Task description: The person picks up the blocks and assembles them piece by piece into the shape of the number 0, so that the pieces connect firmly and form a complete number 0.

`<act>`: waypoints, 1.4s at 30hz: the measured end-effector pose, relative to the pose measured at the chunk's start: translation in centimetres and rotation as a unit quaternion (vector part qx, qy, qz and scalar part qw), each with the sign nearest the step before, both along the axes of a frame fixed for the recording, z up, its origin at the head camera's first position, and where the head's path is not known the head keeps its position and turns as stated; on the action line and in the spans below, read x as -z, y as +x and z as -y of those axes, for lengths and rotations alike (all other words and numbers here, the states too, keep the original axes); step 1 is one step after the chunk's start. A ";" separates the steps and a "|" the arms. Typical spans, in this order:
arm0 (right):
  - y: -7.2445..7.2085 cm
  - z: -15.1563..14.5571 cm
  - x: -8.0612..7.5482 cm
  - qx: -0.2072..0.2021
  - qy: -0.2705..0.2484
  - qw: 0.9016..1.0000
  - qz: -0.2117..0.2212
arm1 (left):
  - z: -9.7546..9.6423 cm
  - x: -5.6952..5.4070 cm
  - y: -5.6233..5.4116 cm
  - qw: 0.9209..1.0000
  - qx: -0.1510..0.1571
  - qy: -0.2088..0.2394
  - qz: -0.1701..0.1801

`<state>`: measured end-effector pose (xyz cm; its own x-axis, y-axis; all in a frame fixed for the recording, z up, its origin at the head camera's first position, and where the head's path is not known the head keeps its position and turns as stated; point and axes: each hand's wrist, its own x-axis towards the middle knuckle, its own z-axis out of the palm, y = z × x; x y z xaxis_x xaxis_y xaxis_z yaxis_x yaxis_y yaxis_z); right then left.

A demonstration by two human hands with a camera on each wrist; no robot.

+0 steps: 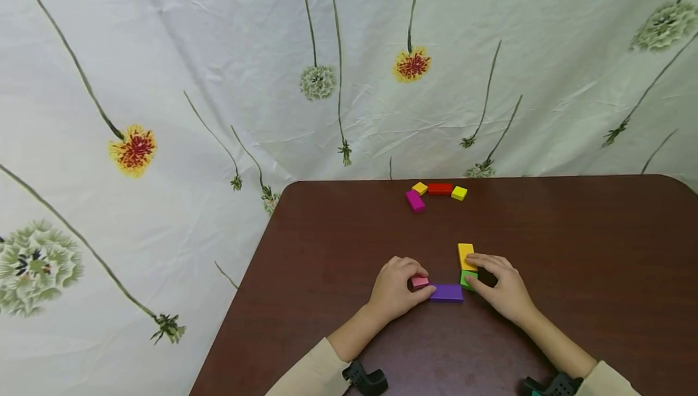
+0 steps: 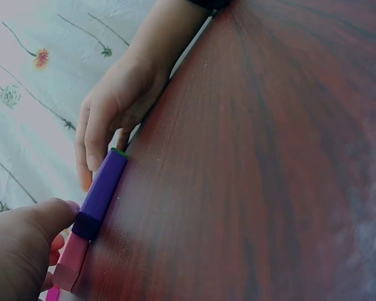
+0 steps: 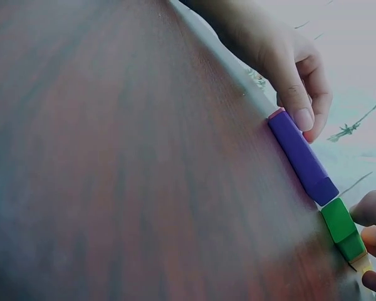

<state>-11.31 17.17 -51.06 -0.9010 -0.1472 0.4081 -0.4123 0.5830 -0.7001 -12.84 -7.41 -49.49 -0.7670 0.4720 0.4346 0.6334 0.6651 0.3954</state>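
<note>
My left hand (image 1: 397,287) curls its fingers about a pink block (image 1: 419,282). Its thumb touches the left end of a purple block (image 1: 446,293) lying flat on the table. In the left wrist view, the pink block (image 2: 70,262) meets the end of the purple block (image 2: 104,188). My right hand (image 1: 504,287) has its thumb against a green block (image 1: 466,279) and relaxed fingers touching a yellow block (image 1: 465,254). The green block (image 3: 340,227) sits beside the purple block's right end, and the yellow one extends away beyond it.
Near the far edge of the dark brown table (image 1: 338,232) lie a magenta block (image 1: 415,201), an orange-yellow block (image 1: 419,188), a red block (image 1: 440,189) and a bright yellow block (image 1: 459,193). Behind them hangs a white flowered cloth (image 1: 262,39).
</note>
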 end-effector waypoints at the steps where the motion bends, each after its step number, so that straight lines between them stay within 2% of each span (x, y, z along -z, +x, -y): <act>1: 0.0 0.0 0.0 -0.001 0.000 1.000 0.000 | 0.0 0.0 0.0 1.000 0.001 0.000 -0.001; 16: 0.1 0.2 -0.1 0.003 0.005 1.000 -0.001 | 0.1 0.3 0.1 1.000 -0.002 -0.006 -0.012; 27: 0.0 0.2 0.0 0.007 0.008 1.000 -0.012 | 0.1 0.3 0.1 0.999 0.004 -0.002 -0.041; 34: 0.0 0.2 0.0 0.006 0.004 1.000 -0.008 | 0.0 0.0 -0.1 0.997 -0.016 0.040 -0.060; 38: 0.0 0.3 0.1 0.007 0.004 1.000 -0.007 | 0.2 -0.7 -0.9 0.997 -0.021 0.053 -0.054; 42: -0.1 0.3 0.3 0.007 0.000 1.000 -0.006 | 0.6 -1.7 -3.4 0.996 -0.041 0.064 -0.046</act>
